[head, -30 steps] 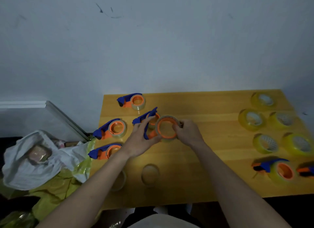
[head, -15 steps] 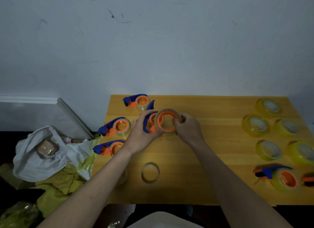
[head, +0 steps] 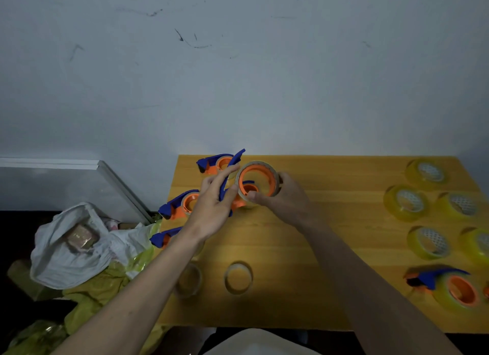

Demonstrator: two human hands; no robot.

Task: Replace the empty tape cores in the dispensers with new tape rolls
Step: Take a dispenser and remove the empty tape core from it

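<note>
Held above the table's 12 o'clock edge, the blue-orange dispenser looks light, stiff plastic; left hand clasps its blue handle, fingers partly extended, while right hand pinches the empty core's rim, thumb in front, best hold for sliding it off the hub. Count: 3 more core-only dispensers at 9–11 o'clock, 2 bare cores at 7, 6 new yellowish rolls at 2–3, 1 reloaded dispenser at 4 w/ another cut off beside it.

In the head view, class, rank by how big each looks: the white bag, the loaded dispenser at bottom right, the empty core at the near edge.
1. White bag
2. Loaded dispenser
3. Empty core
All three lie at a similar nearness, so the order looks safe.
</note>
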